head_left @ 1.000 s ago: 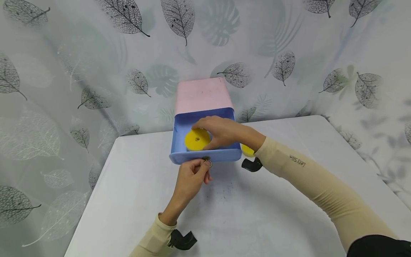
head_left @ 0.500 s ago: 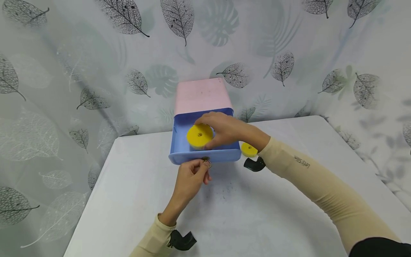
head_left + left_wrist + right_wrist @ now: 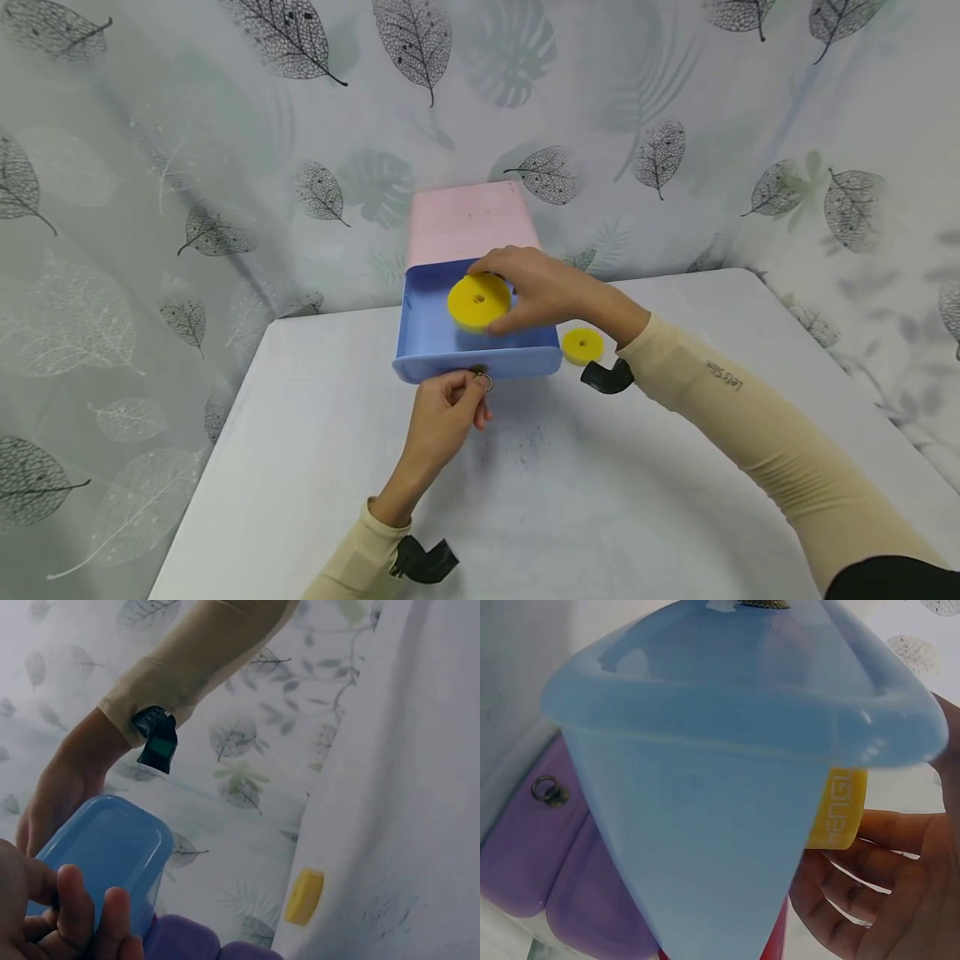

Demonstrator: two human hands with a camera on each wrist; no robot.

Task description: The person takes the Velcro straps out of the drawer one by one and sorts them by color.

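My right hand grips a thick yellow disc with a small centre hole, over the pulled-out blue drawer. Raised letters show on the disc's side in the right wrist view, where the blue drawer hides part of it. At the drawer's front, my left hand pinches the metal ring pull between thumb and fingers. In the left wrist view the drawer front stands just beyond the left fingers. A second yellow disc lies on the table, right of the drawer.
The blue drawer slides out of a pink-topped cabinet against the leaf-patterned backdrop. Beneath it are purple drawers, one with a ring pull. White cloth covers the table.
My right hand has lifted the yellow disc from the drawer's floor, moving it up and to the right. The second disc has come into fuller view. My left hand stays on the ring.
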